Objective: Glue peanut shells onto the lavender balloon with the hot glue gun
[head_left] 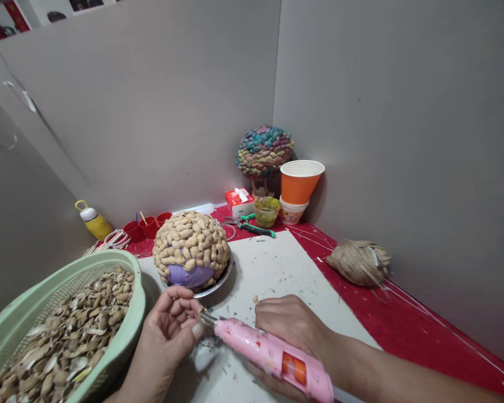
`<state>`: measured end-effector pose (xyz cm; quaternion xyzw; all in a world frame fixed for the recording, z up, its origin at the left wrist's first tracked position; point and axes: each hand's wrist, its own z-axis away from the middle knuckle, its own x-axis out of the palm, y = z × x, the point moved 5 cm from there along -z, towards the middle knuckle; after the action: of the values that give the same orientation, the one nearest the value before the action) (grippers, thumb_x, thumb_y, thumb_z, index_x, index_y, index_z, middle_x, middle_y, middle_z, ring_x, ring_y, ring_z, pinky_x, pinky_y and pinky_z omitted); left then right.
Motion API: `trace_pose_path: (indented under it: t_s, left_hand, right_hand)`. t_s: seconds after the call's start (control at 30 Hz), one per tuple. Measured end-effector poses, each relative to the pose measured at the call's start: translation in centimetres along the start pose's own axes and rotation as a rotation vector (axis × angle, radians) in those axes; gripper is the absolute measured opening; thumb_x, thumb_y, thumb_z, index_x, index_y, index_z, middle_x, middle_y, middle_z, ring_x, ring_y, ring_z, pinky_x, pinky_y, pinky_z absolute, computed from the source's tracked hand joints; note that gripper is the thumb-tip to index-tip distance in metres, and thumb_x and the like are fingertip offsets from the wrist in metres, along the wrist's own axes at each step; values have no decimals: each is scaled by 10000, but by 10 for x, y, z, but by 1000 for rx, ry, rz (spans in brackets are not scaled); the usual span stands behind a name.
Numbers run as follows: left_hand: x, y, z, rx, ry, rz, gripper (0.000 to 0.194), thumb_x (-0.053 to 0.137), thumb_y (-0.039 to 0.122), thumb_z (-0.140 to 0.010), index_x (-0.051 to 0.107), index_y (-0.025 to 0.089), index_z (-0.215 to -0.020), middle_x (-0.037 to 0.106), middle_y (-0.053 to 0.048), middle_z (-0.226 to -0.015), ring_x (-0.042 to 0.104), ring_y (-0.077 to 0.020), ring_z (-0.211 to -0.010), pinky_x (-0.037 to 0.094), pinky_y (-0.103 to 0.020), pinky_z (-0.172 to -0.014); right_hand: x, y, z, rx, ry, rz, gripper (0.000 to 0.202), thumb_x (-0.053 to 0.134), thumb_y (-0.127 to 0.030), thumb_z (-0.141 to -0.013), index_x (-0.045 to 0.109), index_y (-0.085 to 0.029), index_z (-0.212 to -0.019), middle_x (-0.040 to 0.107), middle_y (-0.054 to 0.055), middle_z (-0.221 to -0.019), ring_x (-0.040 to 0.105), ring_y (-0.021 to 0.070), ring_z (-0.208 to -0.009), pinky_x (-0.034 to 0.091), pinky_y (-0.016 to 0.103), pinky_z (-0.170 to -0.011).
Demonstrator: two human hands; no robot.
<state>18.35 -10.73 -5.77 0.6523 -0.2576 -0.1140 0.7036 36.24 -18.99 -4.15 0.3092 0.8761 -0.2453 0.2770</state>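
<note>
A pink glue gun (252, 347) is gripped in my right hand (296, 330), its metal nozzle pointing left. My left hand (174, 324) has its fingers curled at the nozzle tip, pinching something small that is mostly hidden, possibly a peanut shell. Just beyond my left hand, a dome covered in peanut shells (193, 240) rests on a round metal plate (223, 281). A bare purple patch (191, 275) shows on the dome's near side. At the left, a green basket (139, 296) holds many loose peanut shells (79, 330).
A grey board (277, 268) lies on the red cloth (361, 302). Behind stand red cups (149, 226), a yellow bottle (97, 225), green-handled pliers (258, 229), a tissue pack (239, 201), a glass bowl (266, 212), orange cup (298, 184) and colourful shell tree (264, 151). Twine (359, 262) lies right.
</note>
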Motion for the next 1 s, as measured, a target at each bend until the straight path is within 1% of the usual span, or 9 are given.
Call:
trace_pose_path:
  t_s: [0.13,0.37,0.5,0.7,0.9,1.0]
  left_hand:
    - [0,0,0,-1,-12,3,325,785,187,-768,582,238,-1017,636,4,-876,583,-105,-785,485,-204,-739]
    - [-3,2,1,18,59,8,359,818,212,-731,589,212,-1007,633,-8,-865,585,-115,-785,484,-203,-723]
    - [-5,1,2,35,56,8,350,802,209,-753,581,228,-1023,633,-2,-898,588,-114,-831,486,-203,-761]
    - [-8,2,0,56,74,13,331,785,215,-772,579,236,-1030,636,2,-910,589,-112,-845,488,-203,-776]
    - [-8,1,-1,64,74,7,329,773,224,-788,567,239,-1044,636,1,-927,587,-111,-864,486,-203,-793]
    - [-9,0,-1,65,81,4,327,766,221,-796,562,240,-1050,636,1,-928,586,-110,-869,486,-202,-803]
  right_hand:
    - [1,0,1,-18,-16,-1,320,475,-334,-807,210,-250,-650,335,-61,-502,321,117,-455,239,274,-460]
    - [4,3,3,-8,-44,-12,330,498,-340,-803,215,-252,-658,330,-64,-514,327,117,-457,245,268,-472]
    - [4,3,3,2,-33,-4,341,501,-323,-790,190,-253,-668,328,-65,-502,323,118,-452,246,266,-461]
    - [3,2,3,-2,-28,25,344,466,-354,-815,166,-247,-686,327,-62,-499,315,121,-453,244,276,-460]
    - [4,2,3,-10,-42,43,323,476,-336,-799,195,-248,-667,333,-61,-504,321,118,-457,239,277,-464]
    - [3,2,4,-10,-39,34,329,475,-338,-811,194,-247,-664,326,-63,-501,308,117,-454,236,279,-462]
